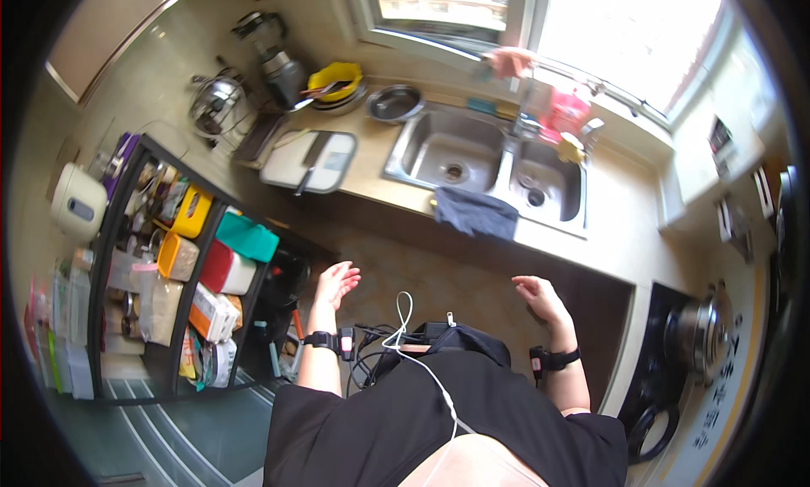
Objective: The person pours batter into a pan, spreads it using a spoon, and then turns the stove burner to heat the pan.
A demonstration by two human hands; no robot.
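My left hand [336,286] is raised over the floor with its fingers apart, near the storage shelf and holding nothing. On the other side, my right hand [538,296] hovers empty before the cabinet front, fingers loosely bent. Both wrists wear black straps with small devices. Beyond the hands is a double steel sink [455,145], with a dark cloth [476,212] draped over the counter edge in front. To its left a knife [311,161] lies on a white cutting board [338,160]. A metal bowl [395,104] stands between board and sink.
A black shelf [183,310] packed with food containers stands at left. A stove [655,354] carries a steel pot [702,338] at right. Yellow basket [335,81] and blender [278,69] stand at the back. White cable [436,381] and black cables hang at my front.
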